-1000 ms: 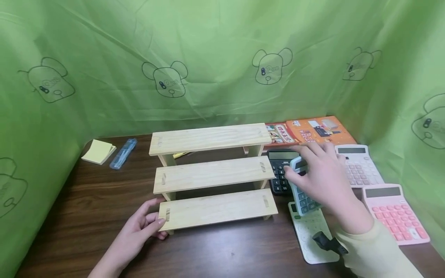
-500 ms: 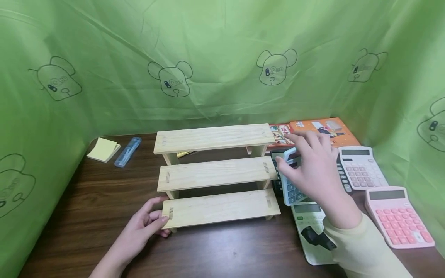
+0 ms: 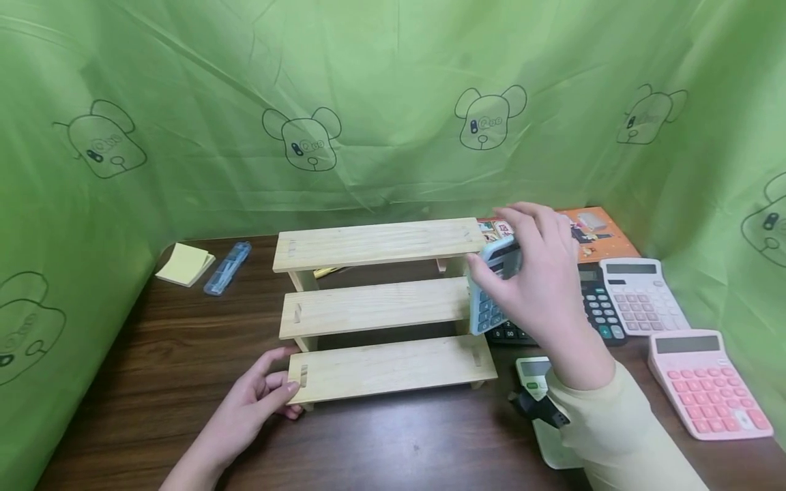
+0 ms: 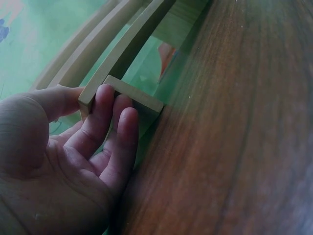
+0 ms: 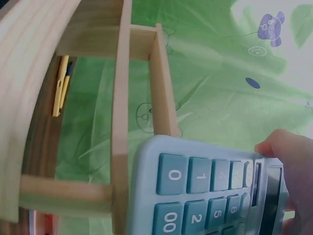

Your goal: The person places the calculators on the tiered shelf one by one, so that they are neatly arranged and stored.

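Note:
In the head view a three-tier wooden shelf (image 3: 381, 307) stands mid-table. My left hand (image 3: 260, 392) grips the left end of its lowest board, thumb on top and fingers below; the left wrist view shows those fingers (image 4: 127, 132) against the board's end and leg. My right hand (image 3: 543, 286) holds a light blue calculator (image 3: 489, 310) tilted up beside the right end of the middle board. Up close in the right wrist view, the calculator (image 5: 195, 191) shows its teal keys, with the thumb at its screen end. The hand hides part of the calculator in the head view.
Right of the shelf lie a black calculator (image 3: 602, 310), a white one (image 3: 645, 296), a pink one (image 3: 709, 385) and a green-white one (image 3: 555, 443), partly under the sleeve. Books (image 3: 604, 239) lie behind. Sticky notes (image 3: 184, 264) and a blue case (image 3: 227, 268) lie far left.
My right hand has lifted the light blue calculator from above the green-white one, carrying it left and up to the shelf's right end. The left hand keeps its grip on the lowest board.

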A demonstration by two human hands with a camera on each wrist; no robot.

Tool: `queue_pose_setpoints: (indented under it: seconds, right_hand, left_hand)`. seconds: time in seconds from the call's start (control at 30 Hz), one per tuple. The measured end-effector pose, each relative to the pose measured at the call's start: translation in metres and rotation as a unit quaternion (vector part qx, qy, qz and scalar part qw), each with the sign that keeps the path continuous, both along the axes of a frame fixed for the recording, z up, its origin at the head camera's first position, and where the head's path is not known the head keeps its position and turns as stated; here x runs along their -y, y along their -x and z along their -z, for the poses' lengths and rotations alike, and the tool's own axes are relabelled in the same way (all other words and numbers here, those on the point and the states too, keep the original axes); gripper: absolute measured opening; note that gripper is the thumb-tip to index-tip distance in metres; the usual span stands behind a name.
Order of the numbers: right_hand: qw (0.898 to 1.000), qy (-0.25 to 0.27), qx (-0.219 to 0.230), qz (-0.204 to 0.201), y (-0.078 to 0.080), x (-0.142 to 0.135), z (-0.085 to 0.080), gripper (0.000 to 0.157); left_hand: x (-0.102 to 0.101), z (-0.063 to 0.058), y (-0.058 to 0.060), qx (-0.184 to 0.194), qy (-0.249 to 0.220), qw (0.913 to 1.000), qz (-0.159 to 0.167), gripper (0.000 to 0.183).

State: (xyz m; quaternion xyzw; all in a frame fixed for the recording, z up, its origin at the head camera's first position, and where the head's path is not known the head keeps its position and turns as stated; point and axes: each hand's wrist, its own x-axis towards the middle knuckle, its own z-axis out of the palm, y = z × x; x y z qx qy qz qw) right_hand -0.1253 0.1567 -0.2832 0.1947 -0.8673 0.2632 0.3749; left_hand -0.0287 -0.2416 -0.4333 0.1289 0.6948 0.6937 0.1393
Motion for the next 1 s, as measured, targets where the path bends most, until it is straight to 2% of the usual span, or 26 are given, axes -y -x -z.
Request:
queue_pose_setpoints:
  seconds: [0.1,0.23,0.37,0.67,0.83,1.0]
  right_hand:
    - [1.000,0.017,-0.011,-0.004,0.002,0.005,-0.004,0.064]
    - [0.999,0.048,-0.012,-0.006,0.007,0.010,-0.007,0.068]
    - [0.995,0.096,-0.008,-0.001,0.014,0.014,-0.004,0.074]
    - [0.986,0.163,-0.041,0.014,0.027,0.018,0.002,0.075]
    - [0.984,0.170,-0.042,0.019,0.033,0.021,0.005,0.078]
    - [0.989,0.143,-0.019,0.025,0.037,0.027,0.009,0.076]
  left_hand:
    - [0.000,0.001,0.001,-0.003,-0.001,1.0000,0.000,0.048]
    - [0.001,0.001,0.000,0.010,0.007,0.9999,-0.006,0.049]
    - [0.001,0.002,-0.001,0.023,0.012,0.9996,-0.008,0.050]
    - [0.000,-0.002,-0.001,0.019,0.020,0.9996,0.000,0.050]
    - [0.000,-0.001,-0.001,0.020,0.021,0.9996,0.000,0.050]
    - [0.002,0.000,-0.002,0.013,0.016,0.9998,0.006,0.049]
